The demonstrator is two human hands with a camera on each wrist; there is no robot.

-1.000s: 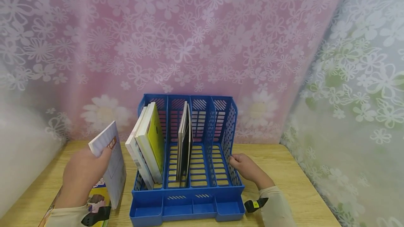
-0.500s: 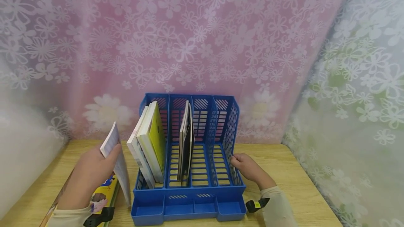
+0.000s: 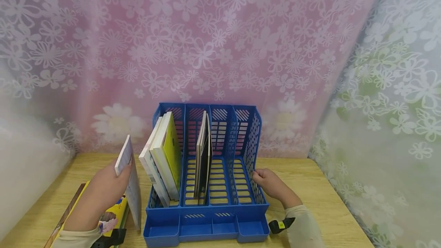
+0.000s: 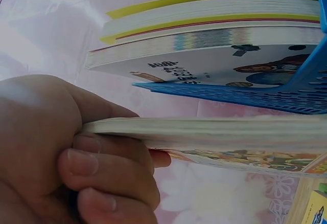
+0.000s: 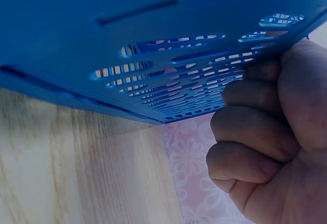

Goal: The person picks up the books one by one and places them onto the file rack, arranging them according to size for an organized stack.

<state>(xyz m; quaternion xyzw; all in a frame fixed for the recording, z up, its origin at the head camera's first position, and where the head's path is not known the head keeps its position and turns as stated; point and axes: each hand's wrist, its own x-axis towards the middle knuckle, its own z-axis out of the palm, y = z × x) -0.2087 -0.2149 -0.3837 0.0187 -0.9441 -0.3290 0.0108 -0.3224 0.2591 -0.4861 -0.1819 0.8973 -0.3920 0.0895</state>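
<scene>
My left hand (image 3: 98, 192) pinches a thin white-edged paperback book (image 3: 132, 194) by its top corner, thumb on one side and fingers on the other. The book stands upright just left of a blue file rack (image 3: 196, 211), apart from its side wall. In the left wrist view, the book's page edges (image 4: 230, 132) run alongside that wall. My right hand (image 3: 270, 183) grips the rack's right side wall, its fingers curled in the right wrist view. A yellow book (image 3: 173, 152) and a white book (image 3: 153, 175) lean in the leftmost compartment. Thin dark books (image 3: 204, 160) stand in the second.
Under my left forearm, a yellow picture book (image 3: 118, 217) lies on the wooden table (image 3: 310, 186), with another book's brown edge (image 3: 70, 206) beside it. Small trays (image 3: 195, 228) line the rack's front. A pink flowered curtain (image 3: 220, 49) hangs behind.
My left hand has carried the paperback right, closer to the rack, and turned it more edge-on. More of the yellow picture book shows beneath. My right hand keeps its place on the rack.
</scene>
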